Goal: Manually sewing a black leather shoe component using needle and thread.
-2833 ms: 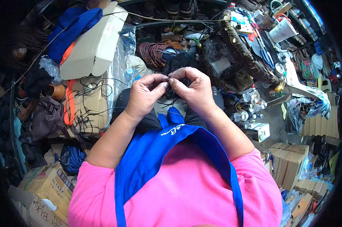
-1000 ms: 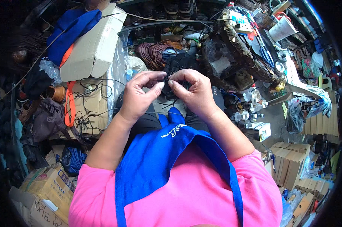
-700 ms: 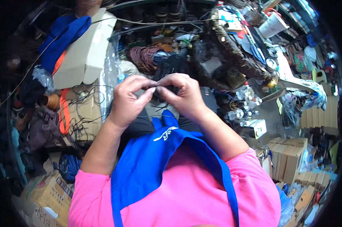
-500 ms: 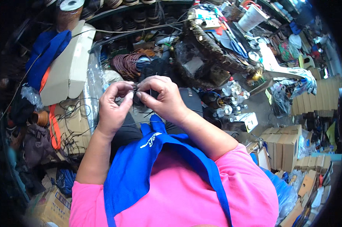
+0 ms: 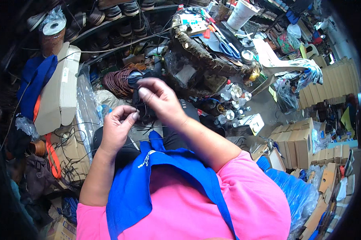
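Note:
My left hand [image 5: 117,127] is closed in a pinch, thumb against forefinger, on a thin dark cord [image 5: 137,109] above my lap. Higher and to the right, my right hand [image 5: 161,102] has its fingers curled in toward the thumb. Whatever lies between those fingertips is too small and dark to make out. Behind and below the hands is a black item [image 5: 147,114], partly hidden by the right hand, its kind unclear. A blue apron [image 5: 164,160] covers my front, and its tip reaches up between my knees.
A coil of brown cord [image 5: 118,82] lies beyond my hands. To its right stands a rough round worktable [image 5: 196,44] with scissors [image 5: 229,50] on top. Small bottles [image 5: 232,100] cluster at right. Cardboard [image 5: 60,92] leans at left, near a cord spool [image 5: 53,34].
My hands, close together before, have moved apart. The right one is now higher than the left, which has dropped lower. The whole view has shifted, with the surroundings sliding left.

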Tool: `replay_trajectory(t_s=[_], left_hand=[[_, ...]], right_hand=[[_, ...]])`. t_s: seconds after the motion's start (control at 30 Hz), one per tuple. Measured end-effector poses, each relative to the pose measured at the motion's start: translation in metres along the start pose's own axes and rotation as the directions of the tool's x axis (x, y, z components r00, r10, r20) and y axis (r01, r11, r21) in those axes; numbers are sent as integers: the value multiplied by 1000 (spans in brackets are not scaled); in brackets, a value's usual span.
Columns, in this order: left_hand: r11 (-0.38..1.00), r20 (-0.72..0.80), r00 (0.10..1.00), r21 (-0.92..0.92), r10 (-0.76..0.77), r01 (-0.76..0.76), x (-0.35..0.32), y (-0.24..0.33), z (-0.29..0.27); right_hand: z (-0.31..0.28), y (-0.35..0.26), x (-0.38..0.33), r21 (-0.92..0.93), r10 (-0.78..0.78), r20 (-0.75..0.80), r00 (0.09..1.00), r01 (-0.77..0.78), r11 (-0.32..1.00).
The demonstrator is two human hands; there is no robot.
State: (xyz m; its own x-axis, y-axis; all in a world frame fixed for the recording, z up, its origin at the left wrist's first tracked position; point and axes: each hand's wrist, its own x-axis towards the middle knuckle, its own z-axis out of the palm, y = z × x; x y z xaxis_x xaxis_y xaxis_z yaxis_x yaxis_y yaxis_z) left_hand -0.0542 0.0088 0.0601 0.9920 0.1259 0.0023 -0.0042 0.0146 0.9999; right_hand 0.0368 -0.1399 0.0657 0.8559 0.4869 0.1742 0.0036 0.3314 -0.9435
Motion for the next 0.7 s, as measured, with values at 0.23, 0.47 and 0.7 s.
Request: replay_trajectory(t_s=[0.23,0.47,0.7], left_hand=[[975,-44,999,223,-4,14,-20,-10,-16],[964,-43,999,266,1,10,-15,-4,-11],[986,0,999,164,-37,36,-11,-1,-5]], right_hand=[[-168,-83,77,-922,-580,-144,802,105,374],[-247,-124,92,-857,-10,-470,883,-458,-237],[-246,-140,115,-851,214,-478,852,-388,-353]])
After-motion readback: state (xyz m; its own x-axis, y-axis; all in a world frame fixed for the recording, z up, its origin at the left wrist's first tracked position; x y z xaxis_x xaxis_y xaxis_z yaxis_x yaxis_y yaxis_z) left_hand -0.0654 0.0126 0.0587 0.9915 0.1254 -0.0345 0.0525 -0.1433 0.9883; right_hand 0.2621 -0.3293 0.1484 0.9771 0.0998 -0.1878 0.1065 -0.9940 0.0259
